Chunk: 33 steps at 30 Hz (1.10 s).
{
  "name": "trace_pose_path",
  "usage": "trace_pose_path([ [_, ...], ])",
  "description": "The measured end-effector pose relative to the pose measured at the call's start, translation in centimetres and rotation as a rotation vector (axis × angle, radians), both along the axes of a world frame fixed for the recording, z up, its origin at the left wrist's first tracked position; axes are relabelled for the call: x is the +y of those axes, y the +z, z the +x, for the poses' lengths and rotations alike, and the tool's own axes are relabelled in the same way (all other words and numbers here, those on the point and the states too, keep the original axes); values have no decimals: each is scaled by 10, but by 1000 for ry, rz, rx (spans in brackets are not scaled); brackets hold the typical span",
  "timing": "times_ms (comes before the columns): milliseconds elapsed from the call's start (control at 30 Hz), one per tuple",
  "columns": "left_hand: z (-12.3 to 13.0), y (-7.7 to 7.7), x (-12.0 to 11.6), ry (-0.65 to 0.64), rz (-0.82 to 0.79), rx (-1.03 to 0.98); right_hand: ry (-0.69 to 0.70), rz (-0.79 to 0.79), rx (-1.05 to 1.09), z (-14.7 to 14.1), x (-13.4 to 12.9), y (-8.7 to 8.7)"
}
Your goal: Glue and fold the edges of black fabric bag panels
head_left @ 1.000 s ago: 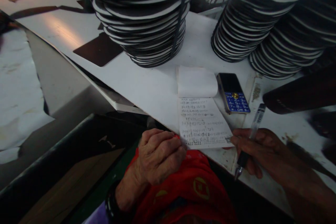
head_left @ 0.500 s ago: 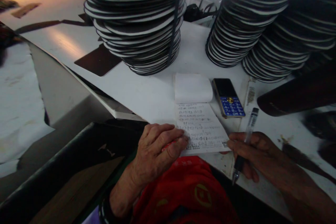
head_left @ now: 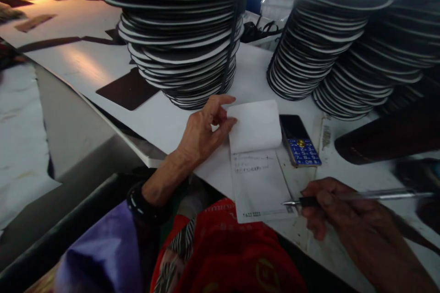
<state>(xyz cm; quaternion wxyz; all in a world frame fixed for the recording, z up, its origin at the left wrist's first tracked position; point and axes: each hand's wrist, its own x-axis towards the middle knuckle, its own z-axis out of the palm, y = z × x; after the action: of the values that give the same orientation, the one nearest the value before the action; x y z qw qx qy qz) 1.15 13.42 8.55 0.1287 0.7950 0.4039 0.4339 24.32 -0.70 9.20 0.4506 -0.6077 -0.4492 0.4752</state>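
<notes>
A small notepad (head_left: pixel 263 192) lies on the white table, its upper sheets folded back over the top. A few handwritten lines show near the top of the open page, and the rest of that page is mostly blank. My left hand (head_left: pixel 209 128) is at the left edge of the folded-back sheets, thumb on the paper and index finger stretched out above it. In my right hand (head_left: pixel 330 208) is a pen (head_left: pixel 374 195), its tip pointing left over the page's lower right part. A phone with blue keys (head_left: pixel 300 142) lies right of the notepad.
Tall stacks of black discs with pale edges stand behind the notepad, one at left (head_left: pixel 185 46), others at right (head_left: pixel 309 46). A dark cylinder (head_left: pixel 385 128) lies at the right. A flat dark brown piece (head_left: pixel 129 89) rests left on the table (head_left: pixel 151 121).
My left hand has moved up from the notepad's lower left to its folded sheets. A page with fewer written lines now shows. The pen has turned from pointing down to pointing left.
</notes>
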Motion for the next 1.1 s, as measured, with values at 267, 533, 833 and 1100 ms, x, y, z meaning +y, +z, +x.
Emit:
trace_pose_path([
  [267, -2, -14, 31, -68, -160, 83, 60, 62, -62, -36, 38, 7],
  [533, -2, -29, 47, -7, -141, 163, -97, 44, -234, -70, 32, -9],
  [833, -8, -19, 29, -64, 461, 392, -26, 196, -348, -65, 27, -19],
  [1100, -23, -7, -4, -302, -118, 500, -63, 137, -350, -73, 29, -10],
])
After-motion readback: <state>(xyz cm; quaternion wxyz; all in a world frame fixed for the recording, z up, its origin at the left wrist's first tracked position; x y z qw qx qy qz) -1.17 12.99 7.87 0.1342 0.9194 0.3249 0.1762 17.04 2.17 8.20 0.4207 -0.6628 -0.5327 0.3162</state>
